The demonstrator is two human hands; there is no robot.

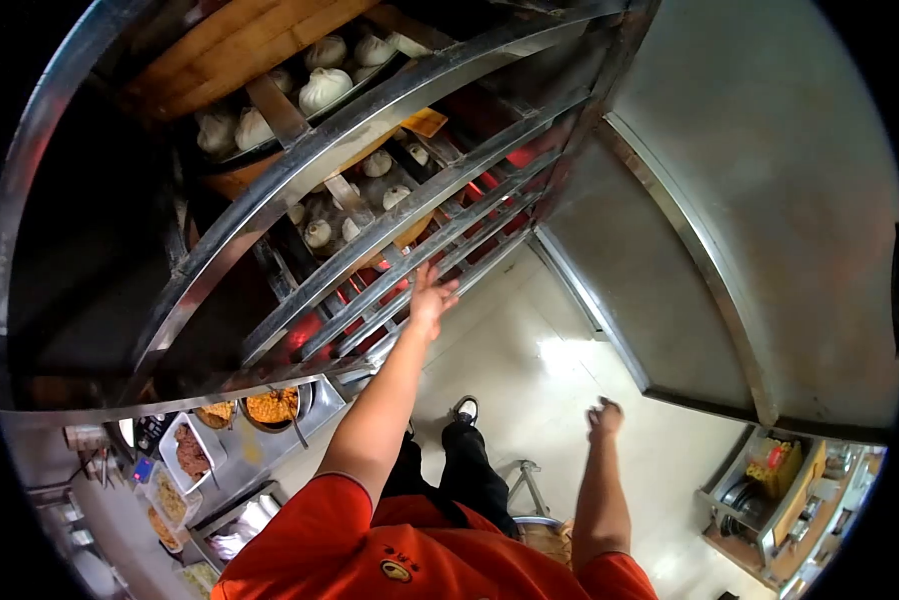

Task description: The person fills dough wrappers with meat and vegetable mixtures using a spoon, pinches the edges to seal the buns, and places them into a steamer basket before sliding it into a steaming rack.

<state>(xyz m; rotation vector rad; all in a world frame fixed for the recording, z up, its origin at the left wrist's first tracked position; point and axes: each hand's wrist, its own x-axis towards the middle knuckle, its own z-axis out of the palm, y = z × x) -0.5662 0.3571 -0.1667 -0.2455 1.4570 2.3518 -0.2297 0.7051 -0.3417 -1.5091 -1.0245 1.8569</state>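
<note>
My left hand (433,300) reaches out by the lower bars of a metal rack (425,190), fingers spread, with nothing in it. Inside the rack, pale steamed buns (325,90) sit in a round bamboo steamer (240,55) and on a dark tray. More small buns (378,163) lie on a level below, partly hidden behind the bars. Over the floor at the right, my right hand (605,418) hangs apart from everything, its fingers loosely bent and slightly parted, nothing visible in them.
A large metal door panel (740,180) stands swung out at the right. At lower left, a steel counter (255,450) bears a pan of orange food (273,404) and a white tub of dark meat (192,452). A drawer unit (770,490) stands at lower right. A round stool (540,522) is beside my legs.
</note>
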